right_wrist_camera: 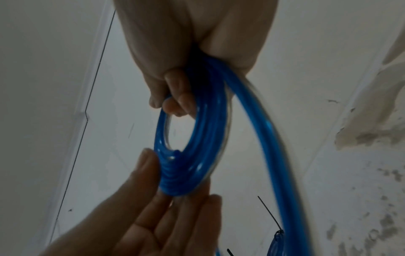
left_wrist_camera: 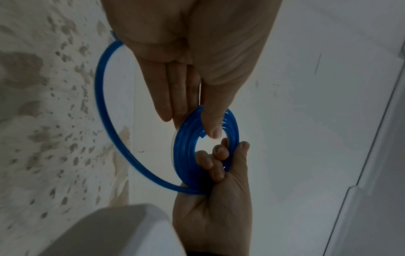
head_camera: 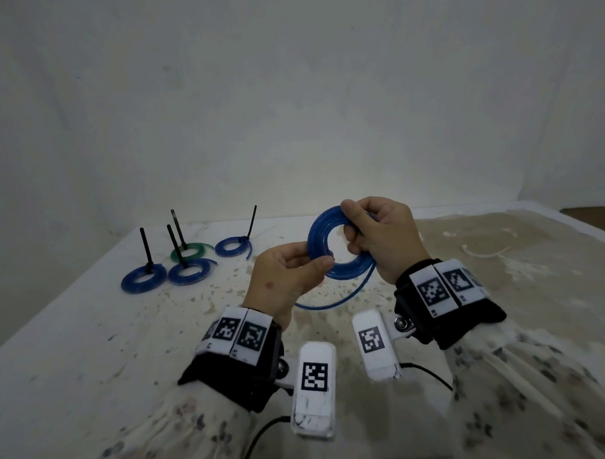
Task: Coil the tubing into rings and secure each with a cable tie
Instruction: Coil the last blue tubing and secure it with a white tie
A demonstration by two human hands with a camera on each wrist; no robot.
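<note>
From the head camera, both hands are up over the table point(head_camera: 75, 340), sharing one coil of blue tubing point(head_camera: 316, 235) held upright in the air between them. The right hand point(head_camera: 383, 236) has its fingers curled round the coil's upper right side, thumb on top. The left hand point(head_camera: 285, 281) pinches the lower left edge between thumb and fingers. A loose tail of tubing point(head_camera: 334, 302) drops from the coil and swings under the left hand, not wound in. Far left on the table lie four finished rings: three blue rings point(head_camera: 143, 279) and one green ring point(head_camera: 188, 251), each with a black cable tie point(head_camera: 145, 246) sticking up.

Over to the left wrist camera: the left hand point(left_wrist_camera: 186, 69) has fingers point(left_wrist_camera: 162, 97) nearly straight behind the coil point(left_wrist_camera: 186, 143) and the thumb pressed on its front, so it is a flat pinch. The right hand point(left_wrist_camera: 214, 207) comes in from below, fingers hooked through the hole. The loose tail point(left_wrist_camera: 103, 107) arcs wide to the left.

Now the right wrist camera: the right hand point(right_wrist_camera: 175, 60) is wrapped tight on the top of the coil point(right_wrist_camera: 197, 147), fingertips tucked inside the ring. The left hand point(right_wrist_camera: 153, 216) meets the bottom edge, thumb on one face and extended fingers on the other. The tail point(right_wrist_camera: 269, 138) runs down the right side, past a finished blue ring point(right_wrist_camera: 277, 242) and its tie point(right_wrist_camera: 269, 213).
</note>
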